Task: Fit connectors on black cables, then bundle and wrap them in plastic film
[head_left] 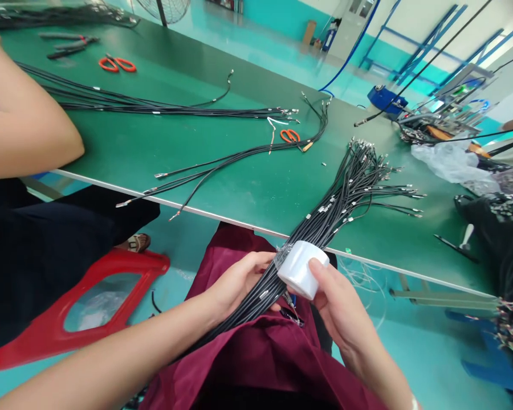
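A thick bundle of black cables runs from my lap up over the near edge of the green table, its many metal-tipped ends fanned out there. My left hand is wrapped round the bundle from the left, with its fingertips partly hidden behind the cables. In my right hand is a white roll of film, gripped with the thumb on its right side. Clear film goes round the bundle just at the left of the roll.
Orange-handled scissors, thinner cable bundles and pliers lie on the table. Another person's arm rests at the left edge, above a red stool. Plastic bags and more cables are at the right.
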The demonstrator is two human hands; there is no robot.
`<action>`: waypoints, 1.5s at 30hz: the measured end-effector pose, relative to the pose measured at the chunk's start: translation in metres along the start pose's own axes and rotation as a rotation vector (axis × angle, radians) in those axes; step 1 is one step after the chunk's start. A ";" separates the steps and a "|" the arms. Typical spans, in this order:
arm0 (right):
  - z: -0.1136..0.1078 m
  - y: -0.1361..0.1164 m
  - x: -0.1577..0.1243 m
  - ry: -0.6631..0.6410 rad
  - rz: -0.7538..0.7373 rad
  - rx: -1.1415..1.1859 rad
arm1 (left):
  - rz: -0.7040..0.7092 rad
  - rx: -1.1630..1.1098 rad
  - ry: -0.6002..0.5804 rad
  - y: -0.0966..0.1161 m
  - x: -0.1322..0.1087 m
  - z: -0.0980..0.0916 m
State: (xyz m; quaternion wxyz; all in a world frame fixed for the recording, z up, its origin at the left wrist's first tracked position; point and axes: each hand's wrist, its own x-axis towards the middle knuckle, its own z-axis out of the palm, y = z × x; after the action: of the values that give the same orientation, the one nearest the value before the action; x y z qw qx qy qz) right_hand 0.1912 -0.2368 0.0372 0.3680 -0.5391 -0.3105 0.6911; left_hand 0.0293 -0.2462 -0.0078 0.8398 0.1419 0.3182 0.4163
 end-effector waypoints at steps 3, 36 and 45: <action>0.001 -0.003 -0.001 0.002 0.018 -0.043 | 0.021 0.037 0.086 0.002 -0.002 0.003; -0.029 0.030 -0.016 0.024 0.036 0.038 | 0.140 0.222 0.247 0.000 0.002 0.008; -0.036 0.010 -0.012 0.132 -0.022 -0.339 | 0.154 0.280 0.350 0.000 0.004 0.004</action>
State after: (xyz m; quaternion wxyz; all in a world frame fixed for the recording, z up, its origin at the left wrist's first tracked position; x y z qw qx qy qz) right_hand 0.2263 -0.2513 0.0277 0.2992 -0.6341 -0.4036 0.5879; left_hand 0.0340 -0.2435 -0.0061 0.7098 0.2067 0.5018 0.4490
